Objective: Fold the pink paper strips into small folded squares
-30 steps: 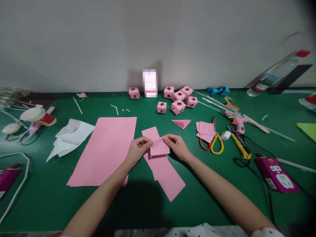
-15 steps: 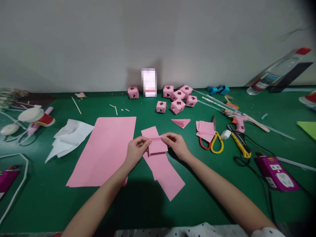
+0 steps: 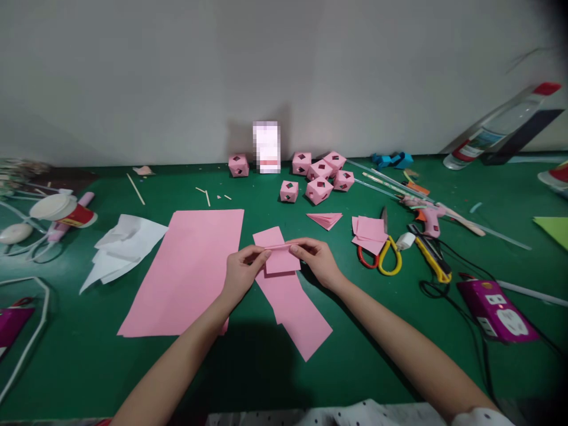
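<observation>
A small pink sheet of paper (image 3: pixel 283 261), bent along its far edge, is pinched between my two hands. My left hand (image 3: pixel 242 271) is closed on its left end, thumb on the near face. At the right end, my right hand (image 3: pixel 318 260) grips it the same way. Beneath the held sheet lie pink paper strips (image 3: pixel 306 328), partly covered by it. Left of them rests a large stack of pink paper (image 3: pixel 190 266). Beyond my hands sit several pink folded paper cubes (image 3: pixel 319 190) with diamond-shaped holes and a flat folded pink piece (image 3: pixel 326 220).
On the right are small pink squares (image 3: pixel 370 234), scissors (image 3: pixel 390 257), a utility knife (image 3: pixel 432 257), a pink glue gun (image 3: pixel 429 219), a purple power strip (image 3: pixel 494 310) and a bottle (image 3: pixel 483 139). White paper (image 3: pixel 126 248) and a paper cup (image 3: pixel 66 210) lie left. A blurred bright panel (image 3: pixel 267 148) leans on the wall.
The far edge of the held sheet looks slightly more folded over between my fingers. Both hands keep their grip in nearly the same place; the whole view shifts slightly.
</observation>
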`<act>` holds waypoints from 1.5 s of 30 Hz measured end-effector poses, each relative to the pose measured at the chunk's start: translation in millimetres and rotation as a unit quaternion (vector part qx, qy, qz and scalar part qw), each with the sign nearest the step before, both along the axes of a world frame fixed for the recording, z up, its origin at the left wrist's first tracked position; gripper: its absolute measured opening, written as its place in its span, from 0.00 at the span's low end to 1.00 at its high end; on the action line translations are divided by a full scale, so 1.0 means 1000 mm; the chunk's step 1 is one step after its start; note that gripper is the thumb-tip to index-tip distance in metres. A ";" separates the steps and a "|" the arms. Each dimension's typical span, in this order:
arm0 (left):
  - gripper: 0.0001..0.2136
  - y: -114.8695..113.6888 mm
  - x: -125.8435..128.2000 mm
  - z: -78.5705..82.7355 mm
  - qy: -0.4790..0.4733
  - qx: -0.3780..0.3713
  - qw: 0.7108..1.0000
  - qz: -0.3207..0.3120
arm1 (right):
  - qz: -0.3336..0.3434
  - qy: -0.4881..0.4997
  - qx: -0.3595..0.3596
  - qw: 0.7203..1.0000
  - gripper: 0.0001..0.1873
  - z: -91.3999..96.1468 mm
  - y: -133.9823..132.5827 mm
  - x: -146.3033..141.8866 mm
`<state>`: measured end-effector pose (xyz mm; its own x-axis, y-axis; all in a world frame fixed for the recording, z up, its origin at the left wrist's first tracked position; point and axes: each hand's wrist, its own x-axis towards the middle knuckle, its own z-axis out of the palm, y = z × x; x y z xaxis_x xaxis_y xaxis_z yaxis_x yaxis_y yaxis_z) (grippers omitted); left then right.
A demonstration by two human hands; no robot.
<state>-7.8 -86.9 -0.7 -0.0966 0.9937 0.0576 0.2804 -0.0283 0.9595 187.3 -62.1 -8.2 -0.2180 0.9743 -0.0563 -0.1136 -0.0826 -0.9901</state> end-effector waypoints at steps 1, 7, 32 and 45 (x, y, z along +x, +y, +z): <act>0.09 0.000 0.000 0.000 0.000 -0.001 1.000 -0.001 | 0.002 0.001 -0.001 1.000 0.14 0.001 0.000 0.000; 0.09 -0.001 0.000 -0.002 0.002 0.001 1.000 -0.014 | 0.005 0.007 -0.010 1.000 0.16 0.002 0.002 0.002; 0.09 0.000 0.000 -0.004 -0.036 -0.031 0.998 -0.050 | -0.003 -0.024 0.013 1.000 0.14 -0.003 0.000 0.001; 0.08 0.000 0.000 -0.006 -0.011 -0.009 0.997 -0.072 | 0.026 -0.043 0.011 0.999 0.11 -0.003 -0.001 0.001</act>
